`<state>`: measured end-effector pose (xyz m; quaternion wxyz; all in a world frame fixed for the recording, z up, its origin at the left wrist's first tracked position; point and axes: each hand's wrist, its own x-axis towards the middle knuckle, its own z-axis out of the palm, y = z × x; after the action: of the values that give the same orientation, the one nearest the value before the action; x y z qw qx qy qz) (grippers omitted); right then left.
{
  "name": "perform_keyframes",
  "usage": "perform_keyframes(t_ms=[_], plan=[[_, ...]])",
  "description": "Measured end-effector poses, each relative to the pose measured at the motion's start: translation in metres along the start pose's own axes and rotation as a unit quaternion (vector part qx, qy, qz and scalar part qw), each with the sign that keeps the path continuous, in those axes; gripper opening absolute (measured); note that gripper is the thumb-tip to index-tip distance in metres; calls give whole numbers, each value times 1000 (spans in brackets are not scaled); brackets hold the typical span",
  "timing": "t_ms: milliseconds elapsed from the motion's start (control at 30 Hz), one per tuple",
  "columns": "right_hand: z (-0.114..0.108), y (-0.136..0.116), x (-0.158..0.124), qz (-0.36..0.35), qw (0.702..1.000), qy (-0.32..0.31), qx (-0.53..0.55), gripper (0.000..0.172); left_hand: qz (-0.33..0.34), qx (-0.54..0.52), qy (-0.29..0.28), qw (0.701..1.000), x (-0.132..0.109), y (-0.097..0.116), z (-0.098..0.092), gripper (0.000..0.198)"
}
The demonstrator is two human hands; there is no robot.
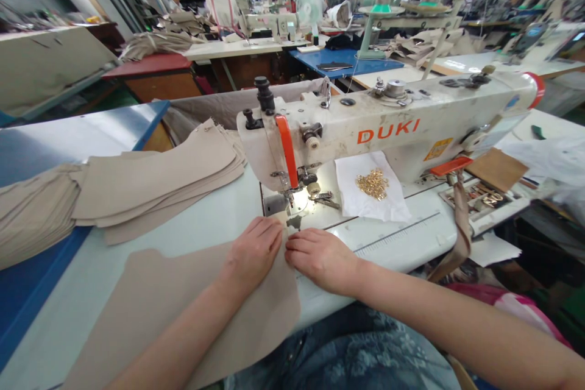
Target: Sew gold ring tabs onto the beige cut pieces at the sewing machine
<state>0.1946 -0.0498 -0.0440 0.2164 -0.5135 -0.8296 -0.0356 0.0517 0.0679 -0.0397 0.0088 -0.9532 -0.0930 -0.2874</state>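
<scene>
A large beige fabric panel [159,298] lies on the white sewing table, its upper right corner just in front of the needle of the sewing machine [338,128]. My left hand [256,250] is closed on that corner, fingers curled together. Close beside it, my right hand [322,259] pinches the panel's right edge with fingers pressed together. The two hands nearly meet below the lit presser foot [295,195]. Whatever lies under the fingertips is hidden. Right of the needle, small gold metal pieces [372,184] are heaped on a white cloth [393,207].
Stacked beige panels [159,180] lie at the left, with another pile [36,210] over the blue table edge. A parts tray [484,198] sits at the right beneath a hanging beige strip [460,225]. Farther back are other machines and a person [223,9].
</scene>
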Motion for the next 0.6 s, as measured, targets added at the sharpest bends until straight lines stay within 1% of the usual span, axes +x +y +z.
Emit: perform_keyframes(t_ms=[333, 600], plan=[[0, -1, -1, 8, 1000, -3, 2, 17, -14, -7, -4, 1000, -1, -1, 2, 23], [-1, -1, 0, 7, 1000, -5, 4, 17, -6, -4, 0, 1000, 1, 0, 0, 22]])
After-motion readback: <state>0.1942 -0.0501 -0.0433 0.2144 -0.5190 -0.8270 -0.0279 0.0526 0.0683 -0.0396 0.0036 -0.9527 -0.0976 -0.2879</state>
